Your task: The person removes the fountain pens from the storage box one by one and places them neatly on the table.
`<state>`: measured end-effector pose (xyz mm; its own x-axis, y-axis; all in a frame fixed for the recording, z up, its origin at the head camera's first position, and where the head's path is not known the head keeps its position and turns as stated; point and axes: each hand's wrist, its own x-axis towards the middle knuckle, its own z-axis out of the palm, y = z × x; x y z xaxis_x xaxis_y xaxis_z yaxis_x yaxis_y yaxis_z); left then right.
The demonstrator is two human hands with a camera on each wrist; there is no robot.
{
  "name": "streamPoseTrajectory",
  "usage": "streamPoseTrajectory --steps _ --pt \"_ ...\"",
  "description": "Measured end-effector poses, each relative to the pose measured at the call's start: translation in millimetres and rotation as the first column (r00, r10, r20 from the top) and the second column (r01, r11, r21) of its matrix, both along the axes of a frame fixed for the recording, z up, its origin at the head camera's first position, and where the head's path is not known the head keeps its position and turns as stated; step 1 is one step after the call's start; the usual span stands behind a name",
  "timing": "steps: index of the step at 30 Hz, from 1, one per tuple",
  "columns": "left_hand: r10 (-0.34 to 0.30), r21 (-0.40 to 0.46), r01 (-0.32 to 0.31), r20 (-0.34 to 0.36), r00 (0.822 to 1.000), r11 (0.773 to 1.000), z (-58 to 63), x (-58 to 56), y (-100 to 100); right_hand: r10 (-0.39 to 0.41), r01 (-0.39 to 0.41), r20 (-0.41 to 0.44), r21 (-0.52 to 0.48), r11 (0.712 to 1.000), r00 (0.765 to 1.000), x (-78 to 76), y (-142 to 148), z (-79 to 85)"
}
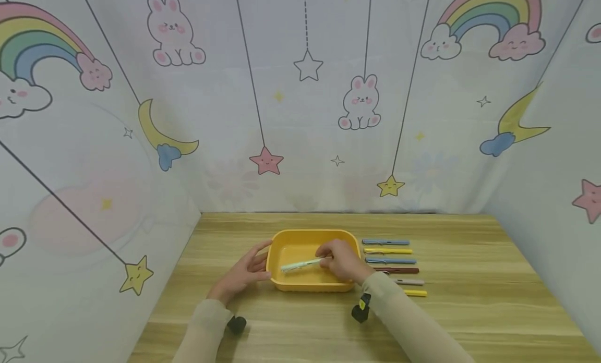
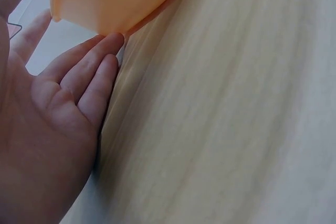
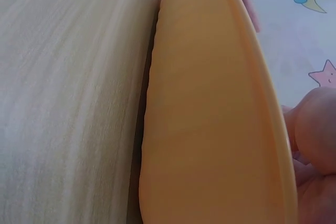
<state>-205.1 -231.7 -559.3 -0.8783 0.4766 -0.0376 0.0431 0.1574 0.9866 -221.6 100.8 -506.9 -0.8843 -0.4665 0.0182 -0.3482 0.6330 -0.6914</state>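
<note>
A yellow plastic basket with rounded corners stands on the wooden table. Inside it, my right hand pinches one end of a pale mint pen, whose other end points left, low over the basket's floor. My left hand rests against the basket's left side, fingers extended. In the left wrist view, fingertips touch the lower part of the basket wall. The right wrist view shows mostly the basket's outer wall, with part of the right hand beyond the rim; the pen is hidden there.
Right of the basket, several pens lie in a column: a blue one, a yellow one, a dark red one and others, some partly behind the right arm. A printed cloth encloses the table's back and sides.
</note>
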Motion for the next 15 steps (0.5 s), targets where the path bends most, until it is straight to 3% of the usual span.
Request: streamPoseTrajectory --steps 10,15 --pt "-0.003 0.002 0.003 0.002 1.0 1.0 0.3 -0.6 -0.6 -0.038 0.046 0.066 -0.135 0.99 0.997 3.1 6.7 4.9" --pt "0.001 0.007 -0.001 0.019 1.0 1.0 1.1 0.5 0.1 -0.055 0.056 0.01 -0.175 0.983 0.998 6.0 7.8 6.8"
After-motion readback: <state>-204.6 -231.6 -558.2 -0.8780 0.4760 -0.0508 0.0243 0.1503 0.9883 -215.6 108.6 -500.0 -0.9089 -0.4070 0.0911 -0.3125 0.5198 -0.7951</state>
